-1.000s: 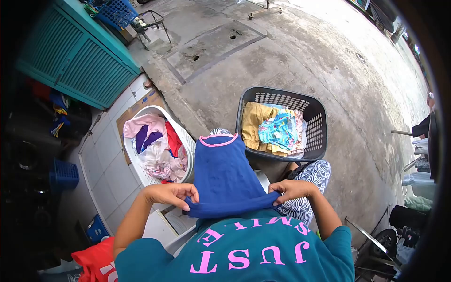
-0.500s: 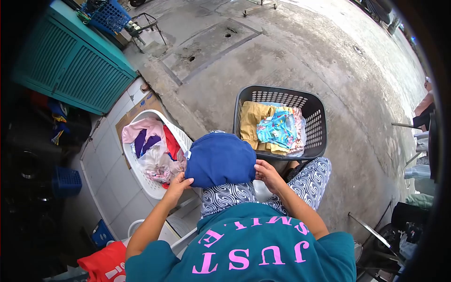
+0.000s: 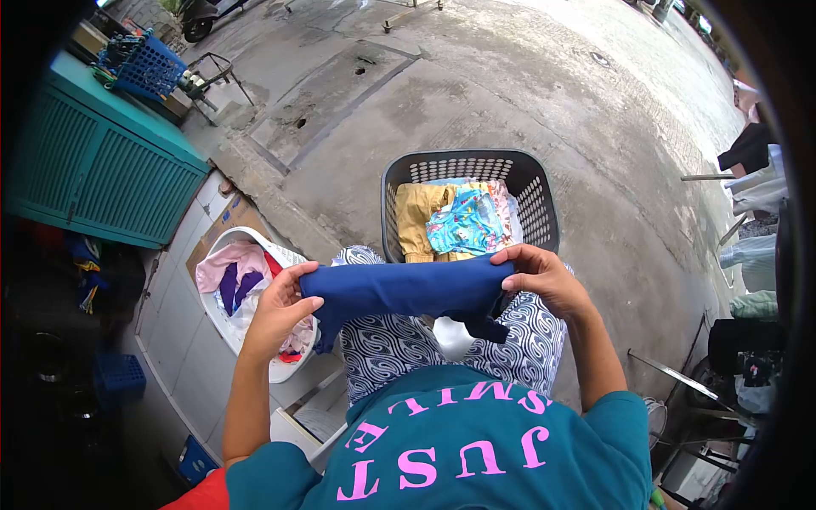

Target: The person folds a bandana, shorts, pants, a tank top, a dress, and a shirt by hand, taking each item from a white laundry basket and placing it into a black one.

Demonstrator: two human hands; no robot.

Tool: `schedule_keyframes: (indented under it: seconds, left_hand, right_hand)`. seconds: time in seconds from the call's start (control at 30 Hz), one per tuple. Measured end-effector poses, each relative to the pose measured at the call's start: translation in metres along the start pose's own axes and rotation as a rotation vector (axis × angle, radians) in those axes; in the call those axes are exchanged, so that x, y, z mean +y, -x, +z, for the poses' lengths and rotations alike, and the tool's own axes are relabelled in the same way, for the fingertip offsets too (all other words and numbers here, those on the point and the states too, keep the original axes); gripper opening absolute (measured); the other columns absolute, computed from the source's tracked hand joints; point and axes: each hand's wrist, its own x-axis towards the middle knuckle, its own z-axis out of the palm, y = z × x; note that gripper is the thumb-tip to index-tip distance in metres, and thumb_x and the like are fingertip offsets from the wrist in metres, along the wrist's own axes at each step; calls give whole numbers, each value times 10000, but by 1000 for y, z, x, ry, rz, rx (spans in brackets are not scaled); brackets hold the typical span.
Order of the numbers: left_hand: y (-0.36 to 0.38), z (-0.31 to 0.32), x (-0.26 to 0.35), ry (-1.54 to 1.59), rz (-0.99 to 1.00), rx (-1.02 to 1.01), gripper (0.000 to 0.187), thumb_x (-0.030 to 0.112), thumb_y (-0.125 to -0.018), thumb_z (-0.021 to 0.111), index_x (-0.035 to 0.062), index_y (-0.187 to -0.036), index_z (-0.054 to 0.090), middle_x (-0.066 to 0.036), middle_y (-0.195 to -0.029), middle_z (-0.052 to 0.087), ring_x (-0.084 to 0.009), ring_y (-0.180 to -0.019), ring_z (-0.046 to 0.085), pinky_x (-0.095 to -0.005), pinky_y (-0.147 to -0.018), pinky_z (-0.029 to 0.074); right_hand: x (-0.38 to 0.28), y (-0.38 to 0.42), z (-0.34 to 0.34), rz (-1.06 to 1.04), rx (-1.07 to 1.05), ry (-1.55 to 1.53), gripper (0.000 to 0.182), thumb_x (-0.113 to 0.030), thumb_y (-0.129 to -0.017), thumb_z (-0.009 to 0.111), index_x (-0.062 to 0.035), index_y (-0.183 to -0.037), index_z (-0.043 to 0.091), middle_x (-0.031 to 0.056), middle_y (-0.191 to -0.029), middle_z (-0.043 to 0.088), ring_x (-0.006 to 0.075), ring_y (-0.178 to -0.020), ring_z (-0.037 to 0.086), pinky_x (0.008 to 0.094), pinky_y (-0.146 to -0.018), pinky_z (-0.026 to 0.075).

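A dark blue folded garment (image 3: 406, 289) is stretched level over my patterned lap, its exact kind hard to tell. My left hand (image 3: 285, 299) pinches one end between thumb and fingers. At the opposite end my right hand (image 3: 544, 279) grips it the same way, and a darker flap hangs below near that side. Just beyond the cloth stands a black plastic basket (image 3: 544, 191) holding tan, light blue printed and pink pieces of clothing (image 3: 467, 223). To the left, a white basket (image 3: 223, 310) contains pink, purple, red and white laundry (image 3: 242, 272), partly hidden by my left hand and forearm.
A teal louvred cabinet (image 3: 102, 161) stands at the upper left, with a blue basket (image 3: 151, 66) on top. Clothes (image 3: 756, 191) hang along the right edge, near a metal bar (image 3: 671, 378). Concrete floor (image 3: 340, 127) stretches ahead; white tiles (image 3: 174, 340) lie to the left.
The blue garment has been raised and drawn out from a rounded bundle into a long, flat-edged strip. Both hands moved up and farther apart. The view has shifted, too.
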Motion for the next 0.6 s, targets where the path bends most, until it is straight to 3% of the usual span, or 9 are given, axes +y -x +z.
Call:
schedule_keyframes:
  seconds: [0.07, 0.1, 0.17, 0.2, 0.23, 0.3, 0.43, 0.6]
  left_hand:
    - [-29, 14, 1, -277, 183, 35, 466, -8, -690, 640, 19, -1139, 514, -41, -935, 552, -119, -812, 532, -236, -681, 440]
    - [-43, 21, 8, -491, 284, 74, 456, -2, -675, 645, 27, -1117, 536, -47, -912, 562, -133, -792, 538, -244, -678, 439]
    - [-84, 29, 5, -657, 436, 76, 355, 23, -661, 652, 37, -1011, 597, -75, -872, 578, -173, -766, 553, -270, -678, 440]
    - [-104, 36, 4, -687, 503, 116, 233, 59, -671, 657, 51, -902, 628, -84, -821, 578, -211, -752, 557, -308, -673, 441]
    - [-121, 45, 7, -684, 526, 105, 233, 59, -671, 657, 51, -902, 628, -84, -821, 578, -211, -752, 557, -308, -673, 441]
    - [-149, 65, 14, -792, 499, 211, 180, 81, -680, 654, 73, -858, 629, -70, -794, 562, -243, -755, 561, -334, -667, 441]
    - [-187, 95, 12, -775, 634, 316, 141, 92, -695, 641, 87, -835, 624, -67, -777, 546, -261, -754, 558, -351, -659, 442]
    - [-206, 122, -35, -874, 804, 418, 153, 65, -708, 592, 111, -853, 603, -57, -814, 539, -249, -808, 546, -371, -700, 433]
  right_hand:
    - [-8, -6, -17, 33, -2, 97, 369, 25, -717, 615, 2, -1079, 548, 43, -991, 579, 110, -877, 550, 243, -776, 450]
    - [-5, -13, -26, -67, 84, 279, 338, -27, -694, 638, -27, -1028, 591, 54, -958, 588, 133, -895, 549, 251, -778, 438]
    - [-1, -34, -53, -270, 184, 674, 321, -40, -674, 628, -50, -995, 610, 99, -919, 589, 207, -882, 565, 296, -778, 442]
    - [0, -49, -68, -276, 238, 811, 302, -43, -670, 620, -56, -972, 618, 121, -897, 579, 246, -877, 557, 322, -776, 439]
    - [1, -63, -82, -280, 294, 948, 284, -46, -665, 613, -63, -949, 626, 143, -874, 569, 285, -871, 550, 347, -774, 437]
    - [3, -89, -110, -351, 435, 1042, 248, -39, -675, 603, -55, -921, 627, 156, -842, 557, 316, -860, 533, 374, -773, 427]
    - [-1, -110, -133, -497, 672, 1038, 226, 9, -688, 574, -52, -902, 614, 156, -831, 522, 322, -849, 522, 366, -750, 430]
    - [43, -104, -132, -650, 801, 1165, 229, 19, -722, 515, -87, -903, 605, 130, -810, 484, 296, -820, 507, 364, -741, 433]
